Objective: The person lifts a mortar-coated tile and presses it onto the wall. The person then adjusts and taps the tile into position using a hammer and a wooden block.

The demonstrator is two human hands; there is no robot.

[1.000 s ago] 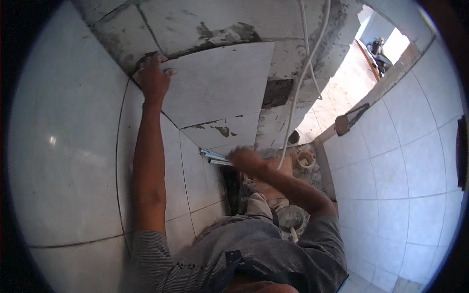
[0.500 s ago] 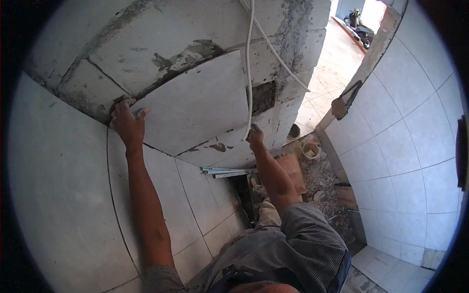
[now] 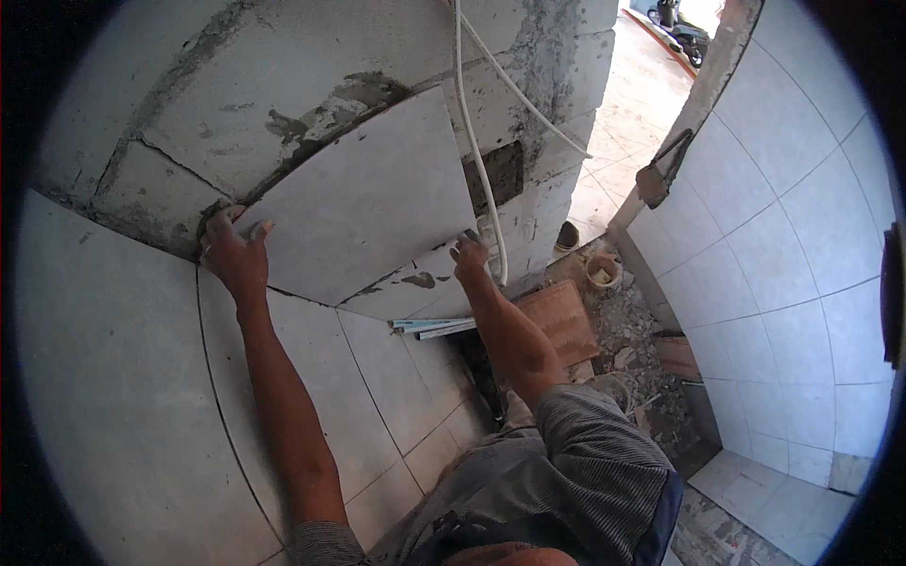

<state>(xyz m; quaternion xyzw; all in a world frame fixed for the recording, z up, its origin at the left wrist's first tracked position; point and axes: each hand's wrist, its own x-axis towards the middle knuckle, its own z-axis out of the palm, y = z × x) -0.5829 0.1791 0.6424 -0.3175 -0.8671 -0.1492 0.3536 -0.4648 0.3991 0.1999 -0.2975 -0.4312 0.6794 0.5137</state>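
A large pale grey wall tile (image 3: 363, 193) stands against the rough block wall in front of me, above rows of laid tiles. At its upper left corner, my left hand (image 3: 236, 257) hooks its fingers over the edge, with the thumb apart on the tile's face. My right hand (image 3: 470, 257) is at the lower right corner, its fingers bent around the tile's edge. A loose white cable (image 3: 484, 170) hangs down just right of the tile and passes beside my right hand.
Right of the tile, the wall has a rectangular recess (image 3: 497, 176). Lengths of pipe or trim (image 3: 432, 326), a reddish-brown tile (image 3: 559, 321), a bucket (image 3: 602, 272) and rubble (image 3: 628, 330) lie below. A bag-like thing (image 3: 653, 184) hangs by the doorway; a tiled wall (image 3: 755, 255) rises right.
My right hand has moved left from the cable to the tile's lower right corner. The cable now hangs free to the right of that hand. My left hand stays at its corner.
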